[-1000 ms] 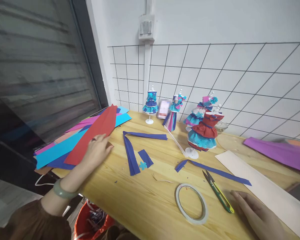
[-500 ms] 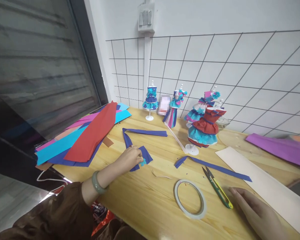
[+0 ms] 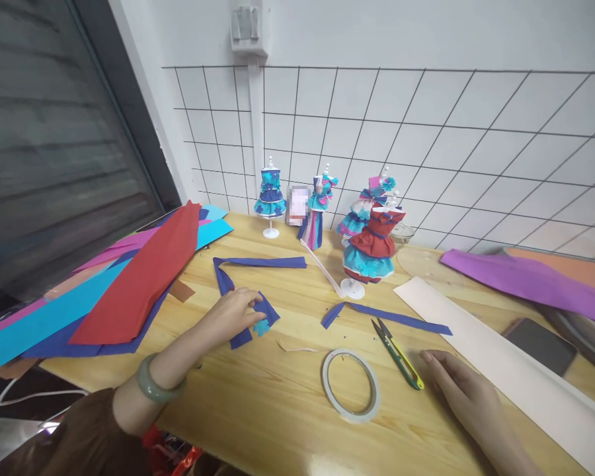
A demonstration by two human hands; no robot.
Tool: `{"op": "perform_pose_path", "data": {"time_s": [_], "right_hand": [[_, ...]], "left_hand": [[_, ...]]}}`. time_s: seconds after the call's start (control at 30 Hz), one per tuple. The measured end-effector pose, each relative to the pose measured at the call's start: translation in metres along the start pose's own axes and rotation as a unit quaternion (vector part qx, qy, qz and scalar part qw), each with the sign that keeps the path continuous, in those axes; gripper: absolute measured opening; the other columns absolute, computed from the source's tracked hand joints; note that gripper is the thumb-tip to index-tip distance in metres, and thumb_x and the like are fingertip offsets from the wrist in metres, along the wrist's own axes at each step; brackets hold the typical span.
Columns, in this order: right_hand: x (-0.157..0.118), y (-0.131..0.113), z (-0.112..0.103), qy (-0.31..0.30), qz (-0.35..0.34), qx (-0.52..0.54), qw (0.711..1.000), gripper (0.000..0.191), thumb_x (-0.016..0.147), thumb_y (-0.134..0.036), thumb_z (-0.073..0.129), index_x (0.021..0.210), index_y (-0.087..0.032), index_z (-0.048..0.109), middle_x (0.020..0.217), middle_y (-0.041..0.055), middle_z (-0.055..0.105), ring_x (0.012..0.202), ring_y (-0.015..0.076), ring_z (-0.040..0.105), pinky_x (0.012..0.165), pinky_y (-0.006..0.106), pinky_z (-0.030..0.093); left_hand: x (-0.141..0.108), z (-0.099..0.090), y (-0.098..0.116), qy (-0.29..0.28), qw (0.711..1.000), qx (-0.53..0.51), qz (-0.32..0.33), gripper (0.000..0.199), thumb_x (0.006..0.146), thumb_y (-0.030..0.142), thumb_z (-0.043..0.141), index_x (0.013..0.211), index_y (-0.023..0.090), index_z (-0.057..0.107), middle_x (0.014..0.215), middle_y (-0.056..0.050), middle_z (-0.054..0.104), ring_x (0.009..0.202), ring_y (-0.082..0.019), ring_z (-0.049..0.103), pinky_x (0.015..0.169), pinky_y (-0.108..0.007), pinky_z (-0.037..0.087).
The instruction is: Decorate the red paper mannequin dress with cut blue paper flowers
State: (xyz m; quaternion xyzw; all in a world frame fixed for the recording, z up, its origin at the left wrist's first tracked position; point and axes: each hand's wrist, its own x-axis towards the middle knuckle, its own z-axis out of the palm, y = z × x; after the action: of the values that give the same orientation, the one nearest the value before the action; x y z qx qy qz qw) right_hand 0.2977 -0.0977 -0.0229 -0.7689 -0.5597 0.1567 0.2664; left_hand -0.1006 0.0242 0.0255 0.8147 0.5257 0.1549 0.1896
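Observation:
My left hand (image 3: 235, 312), wearing a green bangle (image 3: 156, 382), hovers over a dark blue piece (image 3: 270, 307) with its fingers bent and slightly apart. Just under its fingertips lies a small light blue flower cutout (image 3: 262, 328), at the lower edge of the dark blue piece. A folded dark blue strip (image 3: 258, 262) lies just beyond this hand. Loosely relaxed on the tabletop, my right hand (image 3: 463, 387) shows nothing held. Left of it are green-and-yellow thread snips (image 3: 399, 357), blades parted, and a roll of white tape (image 3: 326, 383).
Several doll dresses stand on small mannequins, including a red one (image 3: 377, 238). Coloured sheets are piled left, with a red one (image 3: 139, 284) on top. A pale sheet (image 3: 496, 357), purple sheet (image 3: 506, 281) and dark phone (image 3: 540, 345) lie right. Another blue strip (image 3: 396, 316) lies centrally.
The fingers of my left hand have loosened and drawn slightly off the flower cutout. My right hand stays beside the snips. The camera view has turned to the right.

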Motion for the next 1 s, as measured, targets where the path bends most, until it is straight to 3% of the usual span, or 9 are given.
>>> {"op": "perform_pose_path", "data": {"time_s": [0.17,0.37,0.6,0.67,0.77,0.87,1.0], "right_hand": [[-0.001,0.000,-0.002,0.084,0.046,0.012,0.995,0.037,0.075,-0.054,0.047,0.082,-0.024,0.067,0.084,0.0014,0.071,0.079,0.0241,0.064,0.067,0.031,0.050],[-0.001,0.001,-0.003,0.154,0.055,0.013,0.986,0.037,0.073,-0.054,0.049,0.080,-0.023,0.068,0.078,0.0019,0.070,0.074,0.0242,0.064,0.062,0.030,0.049],[0.006,-0.012,-0.009,0.205,0.063,0.032,0.976,0.037,0.074,-0.054,0.049,0.070,-0.020,0.064,0.062,0.0022,0.063,0.059,0.0211,0.059,0.052,0.028,0.044],[0.018,-0.028,-0.019,0.211,0.056,0.037,0.975,0.036,0.075,-0.054,0.048,0.064,-0.021,0.060,0.061,0.0018,0.061,0.061,0.0221,0.059,0.054,0.030,0.044],[0.044,-0.070,-0.045,0.246,0.006,0.041,0.968,0.031,0.076,-0.052,0.047,0.066,-0.026,0.060,0.067,0.0018,0.063,0.069,0.0257,0.061,0.059,0.035,0.045],[0.072,-0.128,-0.074,0.241,-0.091,0.058,0.964,0.025,0.075,-0.046,0.052,0.084,-0.025,0.063,0.073,0.0017,0.065,0.070,0.0226,0.061,0.063,0.032,0.046],[0.107,-0.194,-0.100,0.241,-0.120,-0.021,0.963,0.036,0.078,-0.049,0.049,0.094,-0.020,0.064,0.077,0.0052,0.066,0.058,0.0160,0.055,0.055,0.029,0.042]], "left_hand": [[0.016,0.003,0.025,0.042,0.997,-0.011,0.059,0.024,0.079,0.035,0.051,0.091,0.019,0.063,0.090,-0.005,0.063,0.087,-0.020,0.056,0.077,-0.030,0.042],[0.039,0.023,0.050,0.089,0.986,-0.070,0.121,0.015,0.081,0.027,0.050,0.081,0.019,0.064,0.082,-0.002,0.064,0.083,-0.017,0.057,0.072,-0.026,0.042],[0.040,0.037,0.039,0.179,0.968,-0.077,0.156,0.016,0.084,0.022,0.047,0.082,0.017,0.063,0.081,-0.004,0.063,0.083,-0.017,0.054,0.078,-0.031,0.039],[0.039,0.036,0.032,0.203,0.964,-0.076,0.154,0.017,0.085,0.023,0.047,0.082,0.017,0.062,0.081,-0.004,0.062,0.083,-0.018,0.053,0.079,-0.033,0.038],[0.037,0.033,0.027,0.226,0.958,-0.086,0.152,0.020,0.087,0.026,0.044,0.081,0.017,0.061,0.079,-0.004,0.062,0.081,-0.017,0.051,0.078,-0.033,0.037],[0.035,0.031,0.029,0.222,0.956,-0.082,0.173,0.025,0.089,0.025,0.039,0.079,0.018,0.060,0.076,-0.003,0.060,0.078,-0.016,0.050,0.076,-0.032,0.036],[0.030,0.033,0.034,0.208,0.956,-0.060,0.200,0.029,0.090,0.024,0.037,0.073,0.017,0.059,0.072,-0.003,0.059,0.074,-0.016,0.049,0.074,-0.032,0.035]]}}
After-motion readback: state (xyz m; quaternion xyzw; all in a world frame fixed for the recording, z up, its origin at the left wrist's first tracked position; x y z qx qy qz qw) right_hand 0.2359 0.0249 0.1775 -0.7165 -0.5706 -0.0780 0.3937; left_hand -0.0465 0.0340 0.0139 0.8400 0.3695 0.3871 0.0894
